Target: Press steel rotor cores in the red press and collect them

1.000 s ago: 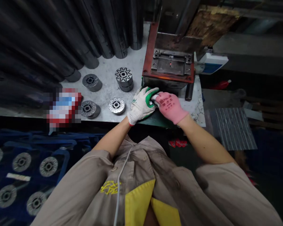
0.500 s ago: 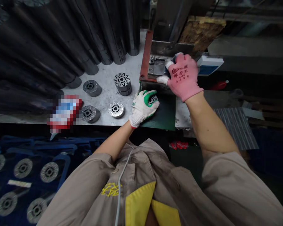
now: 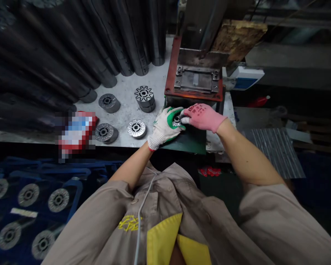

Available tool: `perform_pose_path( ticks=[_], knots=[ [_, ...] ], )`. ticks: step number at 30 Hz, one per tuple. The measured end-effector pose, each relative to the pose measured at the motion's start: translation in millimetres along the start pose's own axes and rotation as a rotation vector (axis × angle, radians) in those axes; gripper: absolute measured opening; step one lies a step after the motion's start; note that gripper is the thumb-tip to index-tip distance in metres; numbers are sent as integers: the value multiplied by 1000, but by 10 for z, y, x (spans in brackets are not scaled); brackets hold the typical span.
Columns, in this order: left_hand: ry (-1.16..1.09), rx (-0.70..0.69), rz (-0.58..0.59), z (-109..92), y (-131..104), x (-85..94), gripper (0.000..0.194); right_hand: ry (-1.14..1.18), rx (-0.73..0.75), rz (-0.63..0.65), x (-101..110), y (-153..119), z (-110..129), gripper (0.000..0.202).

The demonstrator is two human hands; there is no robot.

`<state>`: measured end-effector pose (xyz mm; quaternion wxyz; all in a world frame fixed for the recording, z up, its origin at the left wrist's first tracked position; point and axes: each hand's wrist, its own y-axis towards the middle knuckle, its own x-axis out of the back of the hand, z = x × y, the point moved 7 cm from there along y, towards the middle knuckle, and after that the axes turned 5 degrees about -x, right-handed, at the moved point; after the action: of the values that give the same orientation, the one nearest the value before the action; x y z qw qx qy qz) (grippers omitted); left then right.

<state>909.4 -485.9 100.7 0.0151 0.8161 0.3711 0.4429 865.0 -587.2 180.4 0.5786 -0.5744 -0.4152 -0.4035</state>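
Observation:
My left hand (image 3: 167, 126), in a white and green glove, is wrapped round a round slotted metal core (image 3: 177, 120) over the dark green mat (image 3: 194, 138). From the right, my right hand (image 3: 200, 116), in a pink glove, reaches the same core with its fingertips pinched together at its edge; anything between them is too small to make out. Behind the hands is a metal fixture (image 3: 197, 80) on a red plate (image 3: 171, 73). Left of my left hand stand a bright core (image 3: 136, 128) and a taller stacked core (image 3: 144, 96).
Two darker cores (image 3: 109, 103) (image 3: 106, 132) and a red package (image 3: 78, 130) stand further left. Long dark cylinders (image 3: 121, 40) fill the back left. Blue racks (image 3: 77, 189) with several cores are at lower left. A white and blue box (image 3: 246, 78) sits right of the fixture.
My right hand has left the fixture and moved down and left to the core at my left hand. The fixture's top is now uncovered. My left hand has barely shifted.

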Motion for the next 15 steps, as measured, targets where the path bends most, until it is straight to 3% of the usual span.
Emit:
perform_pose_path(
  ticks=[3, 6, 11, 15],
  knots=[
    [-31, 73, -66, 79, -18, 43, 82, 71, -154, -244, 429, -79, -161, 41],
    [-120, 3, -50, 82, -28, 114, 83, 28, -372, -434, 681, -66, -383, 55],
    [-237, -135, 73, 10, -59, 216, 83, 50, -290, -475, 609, 53, -422, 60],
    [-88, -61, 51, -5, -64, 142, 76, 140, -243, -368, 328, -133, -251, 51]
  ],
)
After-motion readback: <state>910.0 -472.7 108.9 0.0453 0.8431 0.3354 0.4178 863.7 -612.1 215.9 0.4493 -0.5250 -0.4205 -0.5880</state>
